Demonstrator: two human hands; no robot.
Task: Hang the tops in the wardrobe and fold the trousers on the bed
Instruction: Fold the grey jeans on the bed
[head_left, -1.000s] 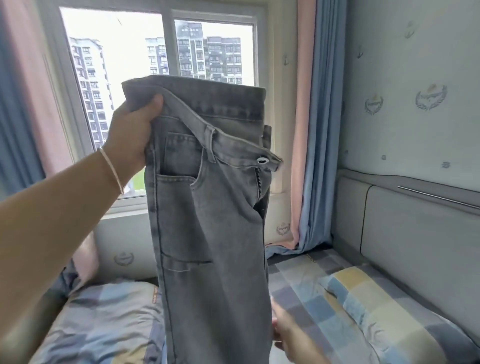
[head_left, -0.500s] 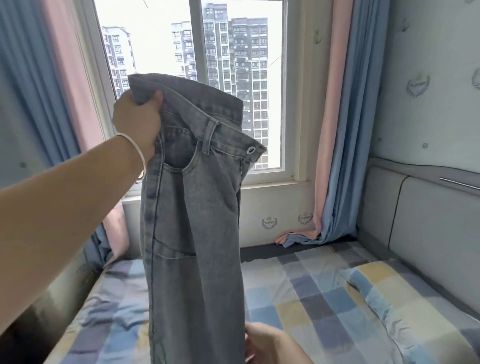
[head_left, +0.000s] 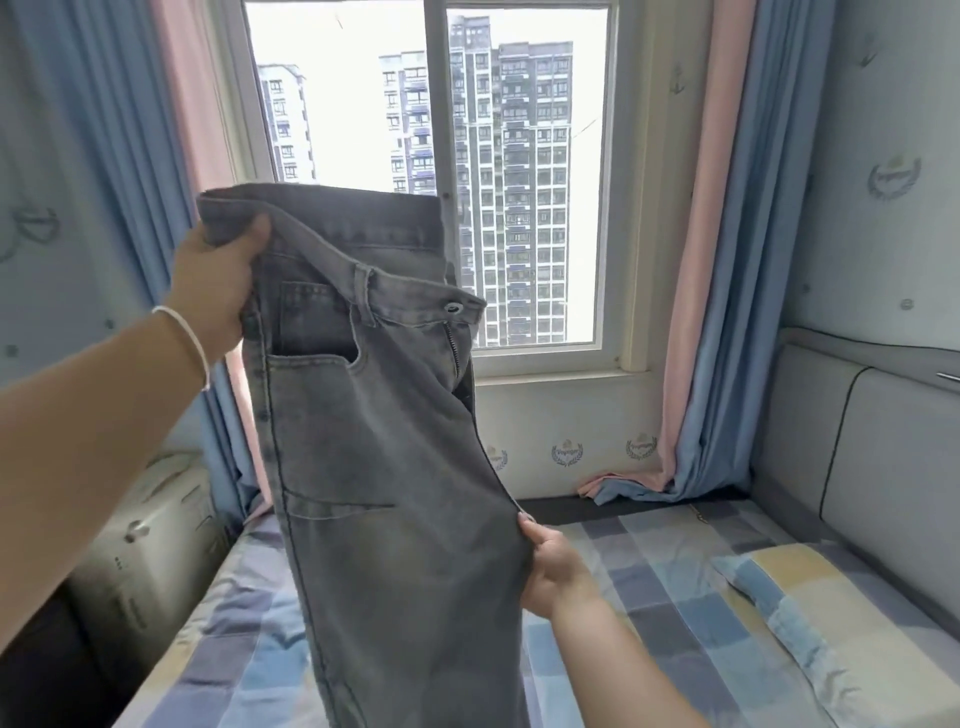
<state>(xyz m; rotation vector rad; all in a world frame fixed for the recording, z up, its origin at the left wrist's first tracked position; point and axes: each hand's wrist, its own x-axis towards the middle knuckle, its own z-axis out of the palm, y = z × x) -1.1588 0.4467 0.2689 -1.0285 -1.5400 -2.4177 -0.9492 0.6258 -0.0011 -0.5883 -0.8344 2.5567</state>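
A pair of grey jeans (head_left: 384, 467) hangs upright in front of me, folded lengthwise with the front pocket and metal button facing me. My left hand (head_left: 218, 291) grips the waistband at its upper left corner and holds the jeans up. Lower down, my right hand (head_left: 550, 566) pinches the right edge of the jeans near the crotch seam. The legs drop out of view at the bottom. Below them lies the bed (head_left: 665, 623) with a blue, yellow and grey checked sheet.
A checked pillow (head_left: 831, 613) lies at the bed's right side against a grey padded headboard (head_left: 883, 467). A window (head_left: 519, 182) with pink and blue curtains (head_left: 727, 260) faces me. A white appliance (head_left: 156, 540) stands left of the bed.
The view has swung left and the jeans sit lower in it. My right hand has risen along the right edge of the jeans and now pinches it.
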